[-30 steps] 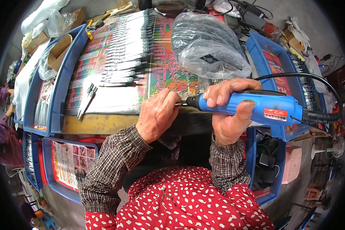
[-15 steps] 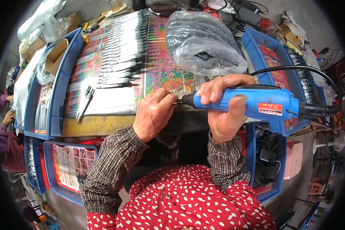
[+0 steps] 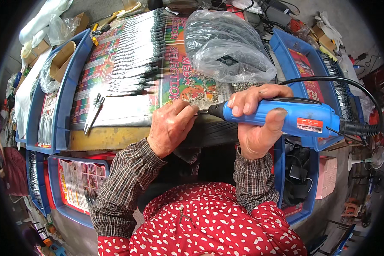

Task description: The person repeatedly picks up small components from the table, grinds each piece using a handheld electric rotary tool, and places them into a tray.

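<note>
My right hand [image 3: 260,123] is wrapped round a blue electric screwdriver [image 3: 286,116] lying almost level, its black nose toward the left. Close to that nose, at the bench's front edge, the fingers of my left hand [image 3: 171,126] are pinched together. What they hold is hidden. A thin metal shaft bridges the short gap between the nose and those fingers. Beyond my left hand, slim silver-and-black tools [image 3: 136,55] lie in a long row on a printed sheet. Two more slim tools [image 3: 94,113] lie apart on the left.
Small metal parts [image 3: 205,87] are scattered beyond my hands, beside a clear plastic bag [image 3: 228,49] of dark parts. Blue trays [image 3: 63,115] flank the bench, and a blue bin [image 3: 79,215] stands below on the left. The screwdriver's black cable [image 3: 350,81] loops to the right.
My right hand and the screwdriver have shifted slightly right, widening the gap between its nose and my left fingers. The left hand stays nearly in place.
</note>
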Demonstrator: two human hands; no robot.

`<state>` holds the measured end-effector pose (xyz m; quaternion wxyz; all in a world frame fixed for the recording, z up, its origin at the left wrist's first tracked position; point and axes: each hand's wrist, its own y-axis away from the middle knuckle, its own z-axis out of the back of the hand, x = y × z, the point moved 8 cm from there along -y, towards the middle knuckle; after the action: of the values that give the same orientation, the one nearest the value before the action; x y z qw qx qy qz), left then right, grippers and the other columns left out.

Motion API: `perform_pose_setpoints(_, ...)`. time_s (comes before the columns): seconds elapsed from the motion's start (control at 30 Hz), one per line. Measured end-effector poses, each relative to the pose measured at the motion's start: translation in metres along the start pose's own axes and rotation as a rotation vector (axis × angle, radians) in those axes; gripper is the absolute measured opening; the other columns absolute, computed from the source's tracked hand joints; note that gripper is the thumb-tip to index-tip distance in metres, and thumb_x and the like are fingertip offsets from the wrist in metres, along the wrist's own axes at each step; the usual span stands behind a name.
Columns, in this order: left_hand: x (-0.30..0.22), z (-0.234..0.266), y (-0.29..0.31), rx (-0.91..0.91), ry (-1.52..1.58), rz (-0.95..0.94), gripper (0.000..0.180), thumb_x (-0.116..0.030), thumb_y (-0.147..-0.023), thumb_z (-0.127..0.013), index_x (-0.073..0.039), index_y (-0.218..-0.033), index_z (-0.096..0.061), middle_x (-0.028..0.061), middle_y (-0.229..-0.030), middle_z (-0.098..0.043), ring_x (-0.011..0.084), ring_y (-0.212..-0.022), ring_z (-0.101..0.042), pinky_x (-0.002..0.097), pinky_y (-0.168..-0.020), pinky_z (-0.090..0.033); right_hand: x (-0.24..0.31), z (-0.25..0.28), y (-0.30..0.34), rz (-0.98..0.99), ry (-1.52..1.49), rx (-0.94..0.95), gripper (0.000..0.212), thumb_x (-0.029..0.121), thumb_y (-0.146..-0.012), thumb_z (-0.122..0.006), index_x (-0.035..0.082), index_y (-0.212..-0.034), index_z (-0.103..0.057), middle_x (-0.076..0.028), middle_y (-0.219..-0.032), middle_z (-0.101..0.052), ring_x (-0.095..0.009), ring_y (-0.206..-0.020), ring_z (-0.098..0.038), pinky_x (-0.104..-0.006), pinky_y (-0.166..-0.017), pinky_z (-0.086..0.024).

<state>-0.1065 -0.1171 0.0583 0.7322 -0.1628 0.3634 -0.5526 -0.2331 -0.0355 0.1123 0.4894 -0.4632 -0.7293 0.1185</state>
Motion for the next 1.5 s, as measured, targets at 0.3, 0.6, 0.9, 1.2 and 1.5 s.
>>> perform_pose_setpoints(0.3, -0.005, 0.001, 0.000, -0.023, -0.034, -0.037, 0.020, -0.005, -0.068, -0.065, -0.008, -0.087, -0.059, 0.0051, -0.074, -0.057, 0.0229, -0.061, -0.057, 0.0343, -0.051, -0.046, 0.006, 0.002, 0.001, 0.016, 0.018, 0.002, 0.047, 0.037, -0.079, -0.066, 0.003, -0.098, -0.039, -0.009, -0.067, -0.050, -0.017, -0.057, -0.051, -0.0320, -0.057, -0.046)
perform_pose_setpoints(0.6, -0.003, 0.004, 0.001, -0.017, -0.013, -0.005, 0.020, 0.000, -0.067, -0.066, -0.004, -0.086, -0.061, 0.0083, -0.076, -0.060, 0.0243, -0.067, -0.060, 0.0329, -0.057, -0.047, 0.001, 0.006, 0.001, 0.019, 0.014, -0.026, 0.041, 0.030, -0.080, -0.065, 0.002, -0.096, -0.039, -0.010, -0.068, -0.051, -0.018, -0.058, -0.052, -0.0325, -0.059, -0.047)
perform_pose_setpoints(0.9, -0.005, 0.021, 0.000, -0.124, 0.000, 0.032, 0.020, 0.002, -0.066, -0.067, -0.004, -0.084, -0.061, 0.0088, -0.077, -0.059, 0.0240, -0.066, -0.059, 0.0320, -0.057, -0.047, -0.009, 0.002, 0.005, -0.017, 0.004, 0.007, 0.035, 0.021, -0.080, -0.064, 0.002, -0.096, -0.039, -0.010, -0.069, -0.051, -0.017, -0.061, -0.052, -0.0329, -0.061, -0.047)
perform_pose_setpoints(1.2, 0.001, 0.026, 0.009, -0.111, -0.006, 0.083, 0.021, 0.001, -0.066, -0.068, -0.004, -0.085, -0.062, 0.0089, -0.076, -0.059, 0.0236, -0.066, -0.059, 0.0315, -0.057, -0.047, -0.019, 0.002, 0.008, -0.114, 0.164, -0.047, 0.046, 0.045, -0.078, -0.065, 0.007, -0.095, -0.044, -0.006, -0.067, -0.051, -0.018, -0.059, -0.052, -0.0361, -0.062, -0.044)
perform_pose_setpoints(1.5, -0.006, 0.022, 0.008, -0.095, -0.039, 0.013, 0.024, 0.002, -0.064, -0.068, -0.004, -0.086, -0.061, 0.0080, -0.078, -0.058, 0.0235, -0.067, -0.058, 0.0323, -0.057, -0.047, -0.014, 0.002, 0.004, -0.049, 0.013, -0.005, 0.038, 0.025, -0.080, -0.064, 0.002, -0.097, -0.039, -0.010, -0.068, -0.051, -0.018, -0.060, -0.051, -0.0334, -0.061, -0.046)
